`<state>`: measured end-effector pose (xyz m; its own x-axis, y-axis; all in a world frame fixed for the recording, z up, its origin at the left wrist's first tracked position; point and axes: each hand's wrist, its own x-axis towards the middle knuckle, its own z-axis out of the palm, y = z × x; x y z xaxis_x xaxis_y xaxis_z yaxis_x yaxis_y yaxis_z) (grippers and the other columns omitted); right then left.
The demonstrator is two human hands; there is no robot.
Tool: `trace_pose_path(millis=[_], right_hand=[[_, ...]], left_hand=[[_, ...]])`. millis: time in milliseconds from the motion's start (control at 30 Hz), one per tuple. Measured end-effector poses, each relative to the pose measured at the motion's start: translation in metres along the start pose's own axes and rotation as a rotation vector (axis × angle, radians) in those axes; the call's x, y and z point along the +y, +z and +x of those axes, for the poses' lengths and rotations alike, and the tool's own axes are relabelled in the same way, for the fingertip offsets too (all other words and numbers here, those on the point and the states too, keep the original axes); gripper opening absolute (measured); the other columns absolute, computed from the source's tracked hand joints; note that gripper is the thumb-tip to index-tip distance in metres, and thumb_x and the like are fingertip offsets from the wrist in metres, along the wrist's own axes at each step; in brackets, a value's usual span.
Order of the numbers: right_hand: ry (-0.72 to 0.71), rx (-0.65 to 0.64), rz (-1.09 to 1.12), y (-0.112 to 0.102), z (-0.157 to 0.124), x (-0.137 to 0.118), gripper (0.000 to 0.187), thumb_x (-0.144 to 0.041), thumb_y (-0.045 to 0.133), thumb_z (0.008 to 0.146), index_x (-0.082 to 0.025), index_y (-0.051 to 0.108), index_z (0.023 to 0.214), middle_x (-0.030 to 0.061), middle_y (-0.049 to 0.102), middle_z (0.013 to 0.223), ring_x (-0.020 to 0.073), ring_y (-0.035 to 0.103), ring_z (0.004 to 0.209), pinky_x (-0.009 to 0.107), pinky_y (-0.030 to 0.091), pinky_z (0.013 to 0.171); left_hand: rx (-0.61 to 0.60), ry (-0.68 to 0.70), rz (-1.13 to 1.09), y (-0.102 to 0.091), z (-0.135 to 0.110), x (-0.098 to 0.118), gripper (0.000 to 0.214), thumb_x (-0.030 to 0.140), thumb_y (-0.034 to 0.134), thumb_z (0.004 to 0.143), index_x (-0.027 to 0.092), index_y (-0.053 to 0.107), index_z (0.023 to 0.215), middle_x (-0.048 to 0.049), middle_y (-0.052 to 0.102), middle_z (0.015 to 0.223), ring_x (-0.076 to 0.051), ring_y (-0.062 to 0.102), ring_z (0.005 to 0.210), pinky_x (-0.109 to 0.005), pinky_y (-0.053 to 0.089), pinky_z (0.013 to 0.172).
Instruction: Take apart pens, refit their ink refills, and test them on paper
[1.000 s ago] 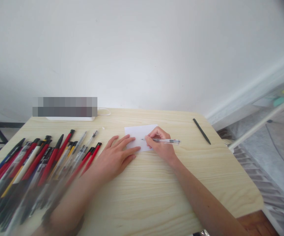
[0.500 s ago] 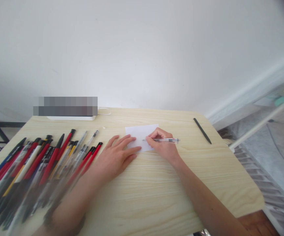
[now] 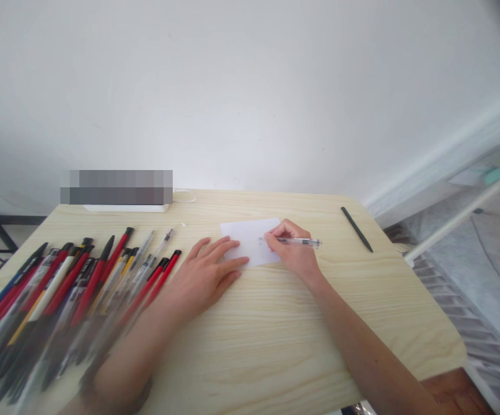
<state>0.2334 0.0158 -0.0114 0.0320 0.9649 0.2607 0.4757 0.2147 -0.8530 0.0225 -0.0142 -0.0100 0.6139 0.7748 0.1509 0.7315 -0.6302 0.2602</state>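
A small white sheet of paper (image 3: 250, 230) lies on the light wooden table. My left hand (image 3: 209, 268) rests flat with its fingers spread, the fingertips on the paper's left and lower edge. Pinched in my right hand (image 3: 297, 251) is a clear pen (image 3: 299, 241), its tip on or just above the paper and its back end pointing right. Faint small marks show on the sheet near the tip. The right hand covers the paper's right side.
Many pens (image 3: 76, 288) in red, black, yellow, white and clear spread over the table's left side, beside my left forearm. A black pen (image 3: 357, 229) lies at the right. A blurred-out device with a white base (image 3: 126, 208) stands at the back left, near the wall (image 3: 250, 104).
My right hand has shifted slightly right and up with the pen, uncovering a few faint marks on the paper. My left hand has stayed in place.
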Motion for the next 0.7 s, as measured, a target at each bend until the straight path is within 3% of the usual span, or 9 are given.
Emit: trace_pose_path(millis=[200, 333, 700], right_hand=[[0.005, -0.059, 0.093, 0.005, -0.006, -0.005, 0.015, -0.024, 0.058, 0.072, -0.019, 0.046, 0.064, -0.0018, 0.057, 0.062, 0.0108, 0.053, 0.052, 0.023, 0.041, 0.051], [-0.049, -0.142, 0.026, 0.013, -0.008, -0.01, 0.018, -0.018, 0.055, 0.07, -0.02, 0.041, 0.058, -0.0051, 0.048, 0.055, 0.0085, 0.045, 0.049, 0.021, 0.035, 0.048], [-0.097, -0.123, -0.041, 0.014, -0.005, -0.009, 0.021, -0.015, 0.051, 0.068, -0.02, 0.035, 0.055, -0.0071, 0.038, 0.051, 0.0075, 0.036, 0.048, 0.021, 0.029, 0.047]], left_hand=[[-0.027, 0.031, 0.016, 0.0, -0.001, -0.002, 0.034, 0.034, 0.037, 0.092, 0.035, 0.049, 0.124, -0.0013, 0.044, 0.137, -0.022, 0.035, 0.128, -0.047, 0.023, 0.105], [-0.039, 0.031, 0.029, -0.002, -0.001, -0.001, 0.034, 0.034, 0.037, 0.092, 0.035, 0.05, 0.124, -0.0006, 0.042, 0.139, -0.022, 0.036, 0.128, -0.048, 0.024, 0.104], [-0.011, 0.004, 0.025, -0.002, 0.0, 0.002, 0.032, 0.034, 0.039, 0.091, 0.034, 0.054, 0.119, 0.0, 0.046, 0.136, -0.022, 0.039, 0.126, -0.047, 0.025, 0.105]])
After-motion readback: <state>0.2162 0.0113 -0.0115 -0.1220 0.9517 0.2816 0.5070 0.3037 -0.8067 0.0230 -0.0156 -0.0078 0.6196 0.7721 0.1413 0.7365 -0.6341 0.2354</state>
